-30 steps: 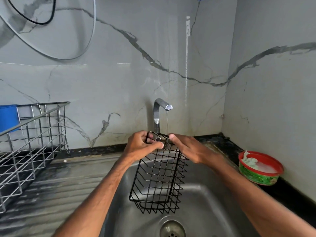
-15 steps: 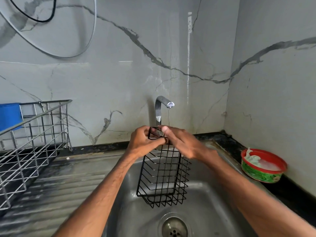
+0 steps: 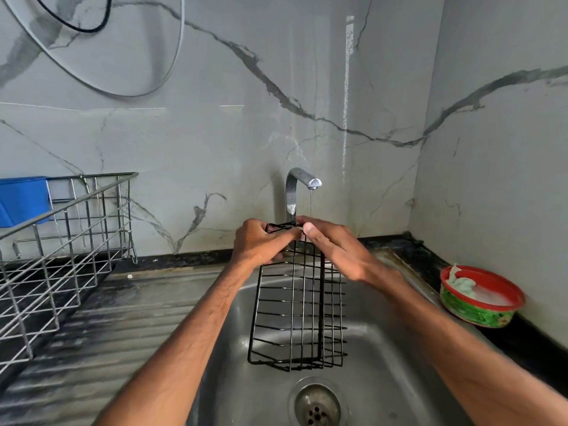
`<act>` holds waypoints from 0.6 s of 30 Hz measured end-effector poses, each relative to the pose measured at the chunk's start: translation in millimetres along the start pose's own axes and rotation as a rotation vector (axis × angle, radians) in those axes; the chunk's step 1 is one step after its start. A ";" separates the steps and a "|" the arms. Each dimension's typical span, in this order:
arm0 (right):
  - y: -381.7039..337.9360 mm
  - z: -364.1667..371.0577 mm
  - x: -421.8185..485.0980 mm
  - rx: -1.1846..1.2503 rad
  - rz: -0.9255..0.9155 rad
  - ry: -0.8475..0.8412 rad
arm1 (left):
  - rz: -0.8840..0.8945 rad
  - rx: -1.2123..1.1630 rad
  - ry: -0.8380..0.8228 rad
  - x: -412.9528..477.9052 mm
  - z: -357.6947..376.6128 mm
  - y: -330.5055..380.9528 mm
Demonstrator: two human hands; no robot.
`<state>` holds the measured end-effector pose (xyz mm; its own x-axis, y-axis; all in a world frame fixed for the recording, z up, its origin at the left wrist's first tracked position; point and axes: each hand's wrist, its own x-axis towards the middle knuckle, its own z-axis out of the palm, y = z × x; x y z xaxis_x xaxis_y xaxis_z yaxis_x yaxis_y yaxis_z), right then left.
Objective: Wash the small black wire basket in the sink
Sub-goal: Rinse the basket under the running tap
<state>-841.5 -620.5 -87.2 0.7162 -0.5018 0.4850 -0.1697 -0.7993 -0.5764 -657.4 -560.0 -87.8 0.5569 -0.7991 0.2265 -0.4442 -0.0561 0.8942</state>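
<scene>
— Where are the hands?

— Close together in the middle of the frame, almost touching. The left hand (image 3: pixel 261 241) curls its fingers round the top rim of the black wire basket (image 3: pixel 298 318), and the right hand (image 3: pixel 335 247) pinches the same rim just beside it.

— And the basket?

— It hangs from that grip over the steel sink (image 3: pixel 384 379), long side down. It is a tall box of thin, glossy black wire in a square grid. Its lower end sits above the round, perforated drain (image 3: pixel 317 405).

— Is water running?

— A thin thread of water (image 3: pixel 311 204) falls from the curved chrome tap (image 3: pixel 292 192) onto the fingers (barely more than a trickle).

— What lies further out?

— A ribbed steel draining board (image 3: pixel 123 318) at lower left. At left stands a silver wire dish rack (image 3: pixel 61 256) with a blue tub (image 3: pixel 23 199) in it. At right a red-rimmed green bowl (image 3: pixel 479 302) of suds and a cloth sits on the dark counter (image 3: pixel 415 256). Behind is a grey veined marble wall (image 3: pixel 215 133).

— What has changed in a second?

— The basket was tilted, with its open mouth facing the camera. Now it hangs nearly straight and looks narrower. The hands have drawn closer on the rim.
</scene>
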 end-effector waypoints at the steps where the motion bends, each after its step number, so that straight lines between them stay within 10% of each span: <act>1: 2.8 1.0 0.4 -0.010 0.007 -0.009 | -0.010 -0.005 -0.002 -1.3 0.6 0.6; 13: 38.6 -4.0 -6.3 -0.068 0.326 -0.003 | 0.018 0.067 0.024 -4.2 -20.2 7.5; 18: 11.0 3.1 3.8 0.004 0.114 0.073 | 0.000 0.062 -0.017 -2.6 -20.5 5.3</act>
<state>-838.6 -630.2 -93.8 0.6414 -0.6121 0.4625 -0.2441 -0.7343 -0.6334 -646.9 -545.9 -75.7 0.5457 -0.8088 0.2192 -0.4866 -0.0928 0.8687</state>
